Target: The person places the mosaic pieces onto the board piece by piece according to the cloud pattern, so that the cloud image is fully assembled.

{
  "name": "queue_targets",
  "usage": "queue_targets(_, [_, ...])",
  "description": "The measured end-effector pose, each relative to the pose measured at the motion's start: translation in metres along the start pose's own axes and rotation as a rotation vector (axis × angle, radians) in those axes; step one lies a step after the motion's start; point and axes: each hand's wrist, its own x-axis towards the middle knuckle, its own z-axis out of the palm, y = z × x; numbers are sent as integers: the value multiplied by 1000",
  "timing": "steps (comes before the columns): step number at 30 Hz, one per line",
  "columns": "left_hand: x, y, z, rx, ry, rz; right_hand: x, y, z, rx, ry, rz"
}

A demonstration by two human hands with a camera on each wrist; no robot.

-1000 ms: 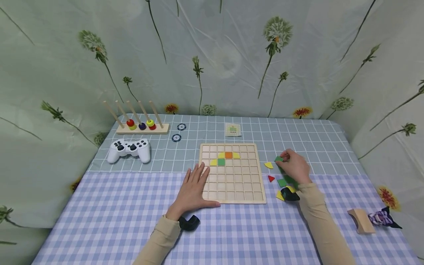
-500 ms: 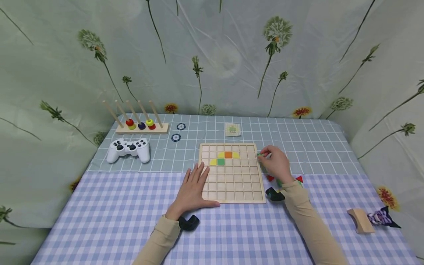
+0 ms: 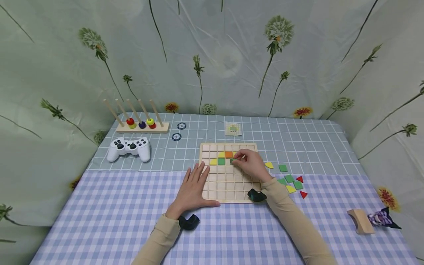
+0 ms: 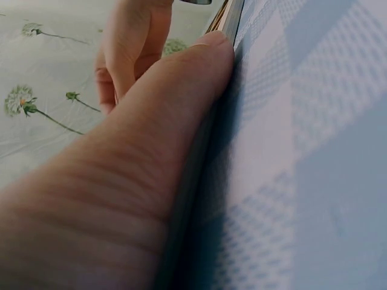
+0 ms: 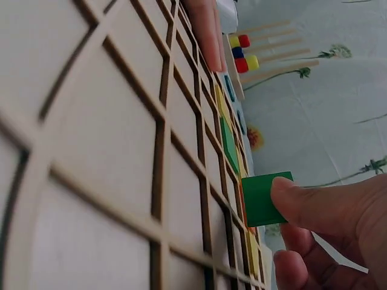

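Observation:
A wooden grid board (image 3: pixel 218 186) lies mid-table, holding yellow quarter-round tiles (image 3: pixel 213 162), an orange square tile (image 3: pixel 229 154) and a green square tile (image 3: pixel 221 161). My right hand (image 3: pixel 253 165) pinches another green square tile (image 5: pixel 265 199) between thumb and fingers. That tile is held on edge over the grid, below the orange one and right of the green one in the head view. Spread flat, my left hand (image 3: pixel 193 189) rests on the board's left side, its thumb along the near edge. In the left wrist view the thumb (image 4: pixel 181 78) hides most of the board.
Loose green, yellow and red tiles (image 3: pixel 289 179) lie right of the board. A pattern card (image 3: pixel 233 129) is behind it. At the left are a white game controller (image 3: pixel 129 149), a peg stand (image 3: pixel 142 128) and two round chips (image 3: pixel 176 137). A wooden arch block (image 3: pixel 361 221) sits far right.
My right hand has carried a green square tile leftward from the loose pile to over the board. The left hand has stayed in place.

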Motion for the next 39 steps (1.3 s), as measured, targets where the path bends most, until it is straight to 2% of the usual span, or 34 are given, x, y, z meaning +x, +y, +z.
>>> queue_targets(7, [0, -1, 0, -4, 25, 24, 7, -3, 11, -30, -41, 38])
queue_targets(13, [0, -1, 0, -3, 11, 13, 10, -7, 12, -97, -42, 44])
queue_targets(20, [-1, -1, -1, 2, -6, -1, 11, -8, 15, -162, -48, 24])
queue_targets(25, [-1, -1, 0, 4, -9, -1, 9, -4, 13, -158, -61, -1])
queue_targets(30, [0, -2, 1, 0, -9, 6, 0, 5, -3, -97, -51, -33])
queue_targets(32, [-1, -2, 2, -2, -6, 9, -5, 12, -14, -89, -26, -19])
queue_targets(39, [-1, -1, 1, -10, 8, 11, -23, 37, -58, -187, 91, 74])
